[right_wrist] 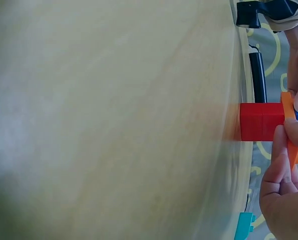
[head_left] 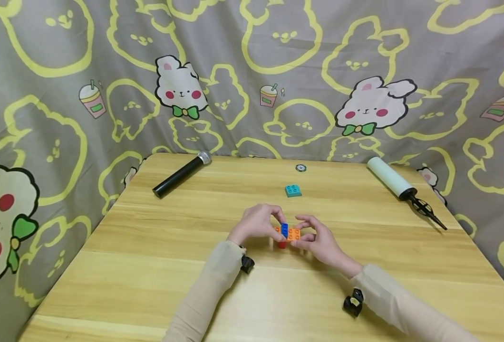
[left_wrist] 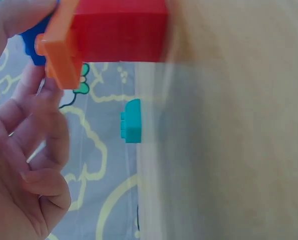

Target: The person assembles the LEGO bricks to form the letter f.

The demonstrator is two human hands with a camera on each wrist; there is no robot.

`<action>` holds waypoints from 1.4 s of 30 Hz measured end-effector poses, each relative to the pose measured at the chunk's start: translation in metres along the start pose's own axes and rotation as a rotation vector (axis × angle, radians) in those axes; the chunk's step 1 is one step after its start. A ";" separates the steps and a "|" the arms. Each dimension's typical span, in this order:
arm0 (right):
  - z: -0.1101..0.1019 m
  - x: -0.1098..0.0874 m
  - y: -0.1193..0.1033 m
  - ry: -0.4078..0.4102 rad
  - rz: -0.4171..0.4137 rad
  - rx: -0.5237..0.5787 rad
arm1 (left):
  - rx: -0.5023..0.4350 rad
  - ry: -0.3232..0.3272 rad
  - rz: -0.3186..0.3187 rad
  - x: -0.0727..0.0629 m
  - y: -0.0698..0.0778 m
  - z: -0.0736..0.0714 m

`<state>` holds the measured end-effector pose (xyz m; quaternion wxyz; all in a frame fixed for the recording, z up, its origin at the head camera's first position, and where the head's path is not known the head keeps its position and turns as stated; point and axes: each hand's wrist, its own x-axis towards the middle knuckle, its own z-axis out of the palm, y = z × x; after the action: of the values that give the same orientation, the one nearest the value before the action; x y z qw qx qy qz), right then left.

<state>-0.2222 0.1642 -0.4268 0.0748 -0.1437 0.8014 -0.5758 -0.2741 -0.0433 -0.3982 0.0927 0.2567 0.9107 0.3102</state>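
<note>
Locate the brick stack slightly right of and below the centre of the head frame, between your two hands. The stack comprises a blue brick (head_left: 284, 231) on top of an orange brick (head_left: 295, 235), with a red brick (head_left: 282, 245) beneath the orange one. The red brick points down toward the table (head_left: 149, 266); whether its base touches the surface cannot be determined.

Your left hand (head_left: 258, 222) enters from the lower left. Its grip is narrowed to the width of the blue brick, which it pinches between thumb and fingers. Your right hand (head_left: 322, 242) enters from the lower right. Its grip is narrowed on the right end of the orange brick, held between thumb and fingers.

Note the surrounding items. A teal brick (head_left: 293, 191) lies studs up just above the hands in the frame, with a round disc (head_left: 301, 167) beyond it near the far table edge. A microphone (head_left: 181, 175) lies diagonally at upper left. A pale pump (head_left: 391, 178) with a black nozzle end lies at upper right. A patterned curtain (head_left: 230, 42) fills the background.
</note>
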 end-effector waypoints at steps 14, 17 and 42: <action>0.004 0.012 -0.001 0.003 -0.021 -0.019 | 0.118 0.013 -0.004 0.002 -0.004 -0.007; 0.002 0.016 -0.002 -0.015 -0.021 -0.026 | 0.129 0.019 -0.008 0.002 -0.004 -0.010; -0.053 0.094 0.011 0.013 -0.020 -0.252 | 0.168 -0.007 -0.030 -0.001 -0.002 -0.004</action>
<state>-0.3278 0.1857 -0.4158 0.0452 -0.1559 0.8664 -0.4723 -0.2755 -0.0470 -0.3968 0.0786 0.2513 0.9369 0.2301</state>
